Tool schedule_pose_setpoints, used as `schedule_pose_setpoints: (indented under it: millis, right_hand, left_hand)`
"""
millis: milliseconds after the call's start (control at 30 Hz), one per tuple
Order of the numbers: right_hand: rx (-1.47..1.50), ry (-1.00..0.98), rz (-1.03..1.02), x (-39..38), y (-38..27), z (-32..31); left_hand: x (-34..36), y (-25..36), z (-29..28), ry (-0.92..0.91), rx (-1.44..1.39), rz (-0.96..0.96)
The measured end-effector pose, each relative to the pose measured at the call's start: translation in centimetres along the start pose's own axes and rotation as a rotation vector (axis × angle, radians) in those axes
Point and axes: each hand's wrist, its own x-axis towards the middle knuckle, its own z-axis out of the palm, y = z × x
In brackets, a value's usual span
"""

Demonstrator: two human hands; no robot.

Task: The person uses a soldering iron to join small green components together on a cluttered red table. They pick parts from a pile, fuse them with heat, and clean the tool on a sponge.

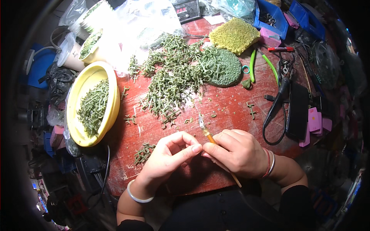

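Observation:
My right hand (236, 151) grips a slim craft knife (210, 138) with an orange-brown handle, its pointed metal tip aimed away from me. Close beside it, the fingers of my left hand (175, 151) are pinched together; whatever they hold is hidden. The two hands nearly touch over the near edge of the table. Beyond them lies a large heap of small, green, branched pieces (169, 77). A smaller pile of these pieces (144, 153) sits just left of my left hand. Tiny green scraps (214, 115) are scattered near the knife tip.
On the left stands a tilted yellow basin (111, 104) of green pieces. A round green textured pad (225, 67) and a yellow sponge-like block (234, 36) lie at the back of the red table (231, 98). To the right are green-handled pliers (253, 65), a black cable and pink tags (314, 120).

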Motion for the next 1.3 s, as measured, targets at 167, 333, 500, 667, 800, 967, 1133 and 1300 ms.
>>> schedule_pose_setpoints:
  millis: [167,333,500,667,800,967,1133,1300]
  right_hand:
    - [-0.018,-0.033,-0.002,-0.16,0.01,0.05]
    - [-0.024,-0.038,-0.012,-0.14,-0.07,0.06]
    - [-0.039,-0.095,-0.008,-0.14,-0.09,-0.17]
    - [-0.045,-0.109,-0.025,-0.26,0.04,-0.16]
    - [-0.043,-0.126,-0.024,-0.24,0.04,-0.24]
    - [-0.04,-0.133,-0.023,-0.35,0.04,-0.12]
    - [-0.039,-0.136,-0.021,-0.36,0.05,-0.05]
    - [-0.046,-0.13,-0.027,-0.37,0.07,-0.02]
  left_hand:
    - [-0.21,0.23,0.26,0.055,-0.006,0.026]
    - [-0.26,0.11,-0.01,0.167,-0.041,0.11]
    - [0.04,-0.08,-0.17,0.24,-0.088,0.158]
    - [0.32,-0.16,-0.28,0.309,-0.151,0.198]
    - [0.48,-0.17,-0.45,0.301,-0.16,0.216]
    - [0.46,-0.1,-0.55,0.28,-0.169,0.219]
    - [0.39,-0.21,-0.62,0.271,-0.183,0.208]
    - [0.4,-0.05,-0.37,0.31,-0.169,0.213]
